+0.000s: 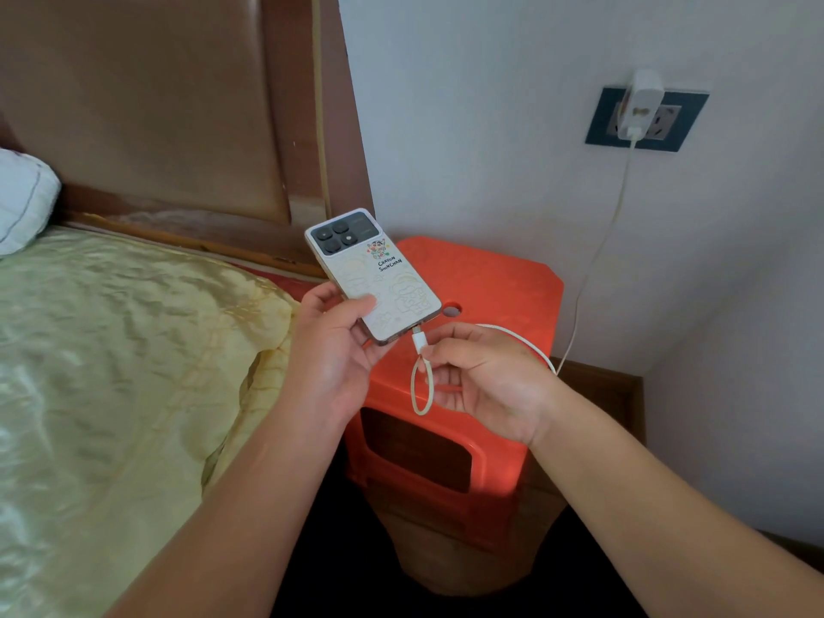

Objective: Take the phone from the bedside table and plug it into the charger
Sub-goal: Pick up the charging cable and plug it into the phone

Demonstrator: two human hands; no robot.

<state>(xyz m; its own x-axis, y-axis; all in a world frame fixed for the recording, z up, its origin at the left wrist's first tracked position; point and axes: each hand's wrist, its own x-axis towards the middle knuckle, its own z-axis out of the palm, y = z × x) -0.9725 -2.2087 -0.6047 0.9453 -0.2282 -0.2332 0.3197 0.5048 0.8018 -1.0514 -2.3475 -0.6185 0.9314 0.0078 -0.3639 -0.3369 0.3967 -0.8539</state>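
Note:
My left hand [330,345] holds a white phone [372,272] by its lower end, back side up, with a dark camera block and a cartoon print. The phone hovers above an orange plastic stool [499,278] that serves as the bedside table. My right hand [486,381] pinches the white plug of the charger cable [419,339] right at the phone's bottom edge; the plug tip touches the port area, and I cannot tell if it is seated. The cable loops under my fingers and runs up to a white charger [640,102] in a wall socket.
A dark socket plate [602,122] sits on the white wall at the upper right. A bed with a yellow-green cover [111,372] lies to the left, with a brown padded headboard [156,104] and a pale pillow [22,198]. The stool has a small round hole [451,311] in its top.

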